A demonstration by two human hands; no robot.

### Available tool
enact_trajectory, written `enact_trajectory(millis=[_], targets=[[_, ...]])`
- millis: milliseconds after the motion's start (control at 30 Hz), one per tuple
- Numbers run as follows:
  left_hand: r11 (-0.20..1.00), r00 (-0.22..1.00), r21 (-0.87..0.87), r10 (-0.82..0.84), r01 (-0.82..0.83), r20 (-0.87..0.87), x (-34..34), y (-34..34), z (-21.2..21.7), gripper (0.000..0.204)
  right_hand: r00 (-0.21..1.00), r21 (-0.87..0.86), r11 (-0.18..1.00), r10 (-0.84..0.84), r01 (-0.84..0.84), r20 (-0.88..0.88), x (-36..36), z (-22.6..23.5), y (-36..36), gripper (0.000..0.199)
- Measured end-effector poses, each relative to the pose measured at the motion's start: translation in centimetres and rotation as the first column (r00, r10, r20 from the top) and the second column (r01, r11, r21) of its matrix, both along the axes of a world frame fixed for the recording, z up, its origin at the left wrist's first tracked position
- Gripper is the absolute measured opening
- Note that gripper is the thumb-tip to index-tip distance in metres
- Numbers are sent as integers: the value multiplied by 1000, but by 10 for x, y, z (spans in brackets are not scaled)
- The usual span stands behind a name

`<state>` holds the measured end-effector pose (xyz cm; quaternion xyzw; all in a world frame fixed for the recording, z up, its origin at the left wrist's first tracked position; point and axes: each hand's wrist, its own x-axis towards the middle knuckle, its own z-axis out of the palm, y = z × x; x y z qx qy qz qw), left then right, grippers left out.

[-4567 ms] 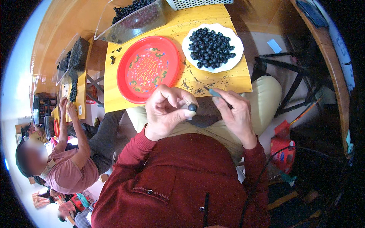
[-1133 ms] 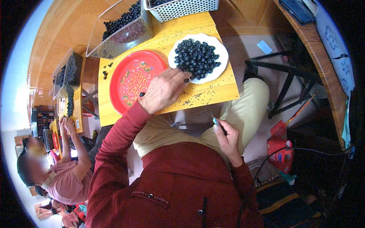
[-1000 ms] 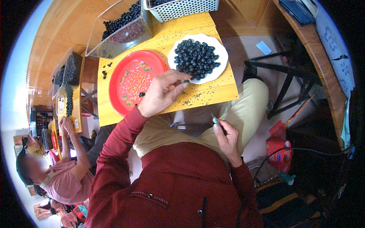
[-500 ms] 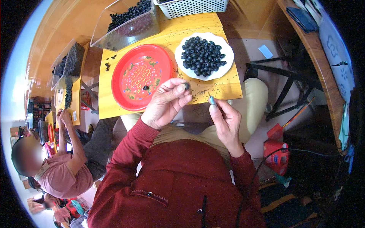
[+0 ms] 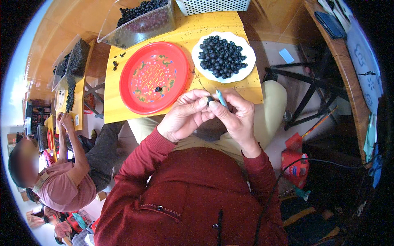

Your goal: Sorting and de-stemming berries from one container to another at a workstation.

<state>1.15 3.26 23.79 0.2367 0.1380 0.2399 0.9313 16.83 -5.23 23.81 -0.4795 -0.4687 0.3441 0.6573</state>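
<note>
Both hands meet above the lap, just off the near edge of the yellow table (image 5: 230, 84); the left hand (image 5: 185, 115) has its thumb and forefinger pinched together on a small dark berry (image 5: 210, 99), the other fingers curled loosely under; the right hand (image 5: 234, 110) grips a slim light-blue tool (image 5: 222, 99), fingers closed around its shaft, the upper end poking out above the knuckles and sitting right beside the berry; whether the tool actually touches the fruit I cannot tell, the fingertips crowd it.

On the table, just beyond the hands, lies a round red plate (image 5: 152, 78) with a patterned centre; one single dark berry (image 5: 157, 89) rests on it, near the middle; to its right, close by but apart, a white scalloped plate (image 5: 224, 57) is heaped with dark berries; a few loose ones lie on the tabletop left of the red plate; dark specks dot the yellow surface around both plates.

At the far edge a clear plastic bin (image 5: 137, 22) tilts toward the table, full of the same dark fruit; a white perforated basket (image 5: 213, 5) stands to its right.

Off to the left another person (image 5: 61, 180) in a pink top sits at a separate yellow table, well apart, with more clear bins (image 5: 69, 61) of berries nearby.
</note>
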Motion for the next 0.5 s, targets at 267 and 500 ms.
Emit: enact_trajectory(millis=[267, 500], targets=[[999, 999, 44, -33, 31, 38, -2, 0, -6, 18, 935, -288, 944, 50, -159, -350, 4, -1, -4, 22], [995, 995, -46, 91, -89, 45, -2, 1, -10, 17, 938, 37, 997, -75, 66, 338, -1, 6, -12, 30]])
